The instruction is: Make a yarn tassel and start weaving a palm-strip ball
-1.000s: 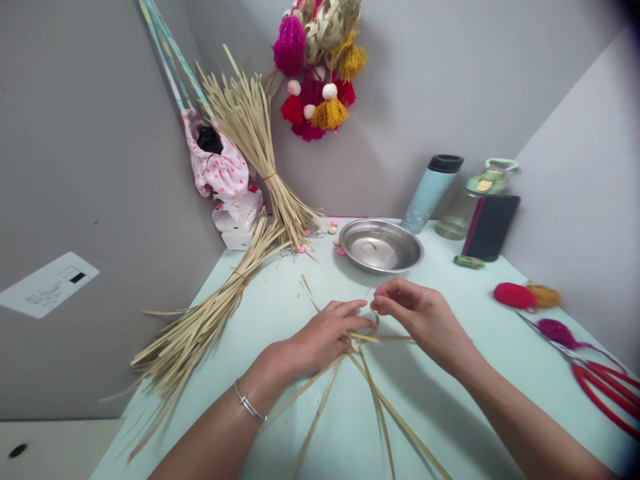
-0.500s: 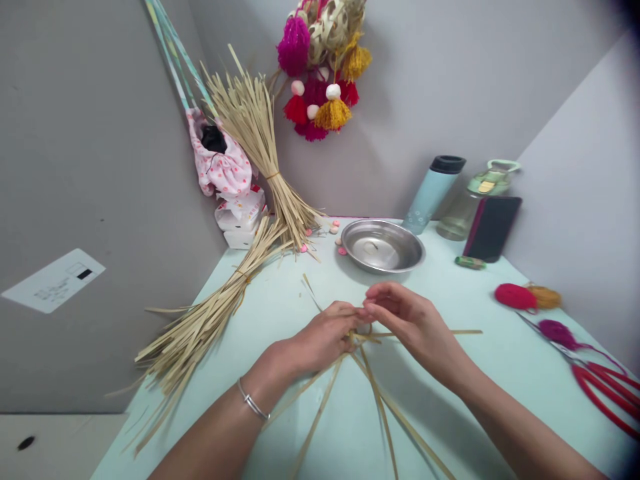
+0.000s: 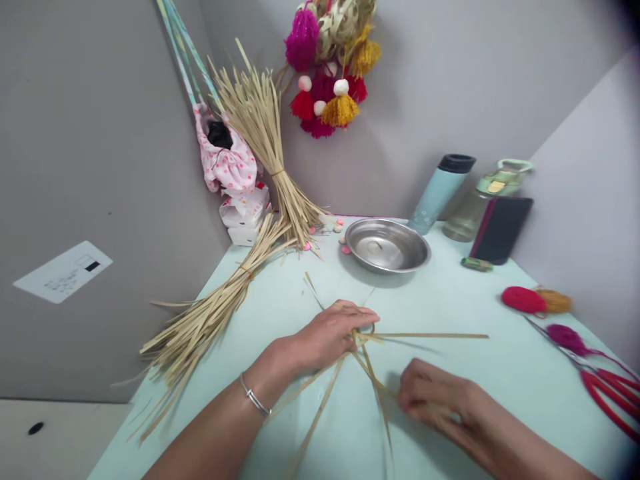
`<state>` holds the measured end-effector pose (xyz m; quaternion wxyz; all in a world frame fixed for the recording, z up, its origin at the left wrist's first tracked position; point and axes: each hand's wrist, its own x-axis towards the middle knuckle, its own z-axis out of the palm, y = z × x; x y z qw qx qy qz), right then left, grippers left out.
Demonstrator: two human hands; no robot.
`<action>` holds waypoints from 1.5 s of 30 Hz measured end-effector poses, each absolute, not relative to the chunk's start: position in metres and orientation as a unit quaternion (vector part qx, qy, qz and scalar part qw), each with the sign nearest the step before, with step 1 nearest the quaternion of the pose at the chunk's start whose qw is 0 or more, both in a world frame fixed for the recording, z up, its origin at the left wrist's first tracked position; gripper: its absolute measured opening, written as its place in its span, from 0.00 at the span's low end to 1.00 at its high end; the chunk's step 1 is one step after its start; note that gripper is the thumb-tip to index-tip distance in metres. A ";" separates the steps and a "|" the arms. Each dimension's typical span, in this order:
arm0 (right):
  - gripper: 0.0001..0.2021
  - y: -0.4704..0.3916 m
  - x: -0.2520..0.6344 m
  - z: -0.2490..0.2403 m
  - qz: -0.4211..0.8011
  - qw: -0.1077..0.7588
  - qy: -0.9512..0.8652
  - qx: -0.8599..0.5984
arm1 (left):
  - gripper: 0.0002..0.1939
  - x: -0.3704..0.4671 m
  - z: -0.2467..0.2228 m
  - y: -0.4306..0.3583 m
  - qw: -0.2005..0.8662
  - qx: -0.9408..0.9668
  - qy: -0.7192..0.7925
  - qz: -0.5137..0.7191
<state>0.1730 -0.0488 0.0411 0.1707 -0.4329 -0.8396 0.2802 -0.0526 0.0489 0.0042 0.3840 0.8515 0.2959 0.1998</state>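
Note:
My left hand lies over the spot where several flat straw-coloured plant strips cross, and its thumb and fingers grip them against the table. The loose ends fan out to the right, towards me and away from me. To the lower right, my right hand is closed around one strip that runs from the crossing into its fingers. Most of the crossing is hidden under my left hand.
Two tied bundles of strips lie and lean at the left. Behind my hands stands a metal bowl with water. A tumbler, a bottle and a phone stand back right. Yarn and red-handled scissors lie right.
My right hand has left the fingers of my left hand, moved down and to the right, and closed on a strip. The left hand stays on the crossing.

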 end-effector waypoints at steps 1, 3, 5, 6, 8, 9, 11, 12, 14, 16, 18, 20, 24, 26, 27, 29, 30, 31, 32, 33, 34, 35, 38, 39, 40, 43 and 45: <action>0.12 -0.044 0.171 0.042 0.318 0.164 -0.828 -0.432 | 0.34 -0.052 0.006 0.048 0.384 0.851 0.297 0.199; 0.11 -0.034 0.169 0.043 0.351 0.179 -0.804 -0.445 | 0.33 -0.051 0.007 0.047 0.383 0.851 0.299 0.200; 0.10 -0.023 0.167 0.039 0.303 0.220 -0.802 -0.466 | 0.32 -0.051 0.008 0.047 0.379 0.852 0.299 0.202; 0.09 -0.018 0.165 0.036 0.262 0.234 -0.809 -0.471 | 0.31 -0.051 0.007 0.046 0.375 0.854 0.298 0.203; 0.10 -0.009 0.159 0.030 0.171 0.250 -0.826 -0.476 | 0.31 -0.050 0.005 0.046 0.369 0.857 0.295 0.208; 0.10 -0.004 0.156 0.027 0.135 0.250 -0.830 -0.480 | 0.30 -0.049 0.004 0.046 0.367 0.858 0.292 0.210; 0.11 0.005 0.151 0.023 0.105 0.242 -0.827 -0.496 | 0.29 -0.048 0.002 0.047 0.363 0.860 0.286 0.215; 0.11 0.009 0.149 0.021 0.113 0.238 -0.822 -0.506 | 0.26 -0.048 0.002 0.046 0.361 0.862 0.284 0.215; 0.11 0.014 0.146 0.018 0.143 0.238 -0.804 -0.527 | 0.19 -0.047 0.003 0.046 0.356 0.864 0.284 0.214; 0.10 0.016 0.145 0.017 0.177 0.245 -0.782 -0.545 | 0.13 -0.046 0.005 0.046 0.357 0.864 0.282 0.214; 0.09 0.015 0.144 0.016 0.212 0.255 -0.760 -0.560 | 0.12 -0.046 0.006 0.045 0.366 0.858 0.280 0.225; 0.09 0.012 0.142 0.017 0.245 0.266 -0.740 -0.567 | 0.13 -0.044 0.005 0.043 0.377 0.845 0.290 0.245; 0.10 0.009 0.136 0.017 0.279 0.293 -0.714 -0.571 | 0.12 -0.037 -0.004 0.040 0.383 0.816 0.333 0.276; 0.09 0.009 0.135 0.016 0.268 0.296 -0.718 -0.570 | 0.10 -0.034 -0.008 0.038 0.384 0.804 0.346 0.294; 0.08 0.009 0.135 0.016 0.259 0.294 -0.725 -0.566 | 0.10 -0.033 -0.009 0.038 0.383 0.798 0.351 0.304; 0.07 0.008 0.139 0.017 0.223 0.278 -0.747 -0.562 | 0.10 -0.031 -0.011 0.037 0.379 0.792 0.359 0.318; 0.06 0.006 0.141 0.020 0.185 0.266 -0.759 -0.565 | 0.10 -0.031 -0.011 0.037 0.377 0.790 0.362 0.321; 0.07 0.003 0.143 0.023 0.132 0.252 -0.770 -0.571 | 0.10 -0.031 -0.012 0.037 0.375 0.789 0.364 0.323; 0.08 -0.001 0.144 0.027 0.069 0.240 -0.781 -0.572 | 0.10 -0.031 -0.012 0.037 0.375 0.788 0.364 0.324; 0.10 -0.006 0.145 0.031 0.011 0.234 -0.794 -0.562 | 0.11 -0.031 -0.013 0.038 0.375 0.788 0.363 0.327; 0.12 -0.012 0.143 0.035 -0.028 0.229 -0.811 -0.537 | 0.11 -0.031 -0.014 0.038 0.375 0.787 0.361 0.330; 0.13 -0.018 0.140 0.039 -0.036 0.226 -0.838 -0.495 | 0.11 -0.031 -0.015 0.038 0.374 0.787 0.360 0.334; 0.11 -0.035 0.119 0.042 0.047 0.163 -0.928 -0.332 | 0.12 -0.030 -0.017 0.039 0.376 0.781 0.365 0.340; 0.08 -0.040 0.110 0.040 0.052 0.138 -0.945 -0.291 | 0.13 -0.030 -0.017 0.039 0.378 0.778 0.370 0.339; 0.06 -0.044 0.101 0.036 0.048 0.115 -0.958 -0.258 | 0.14 -0.030 -0.017 0.039 0.380 0.775 0.375 0.338; 0.02 -0.050 0.081 0.025 -0.014 0.074 -0.976 -0.205 | 0.15 -0.030 -0.013 0.039 0.389 0.770 0.376 0.337; 0.02 -0.052 0.075 0.021 -0.045 0.064 -0.980 -0.185 | 0.14 -0.031 -0.011 0.039 0.394 0.771 0.369 0.339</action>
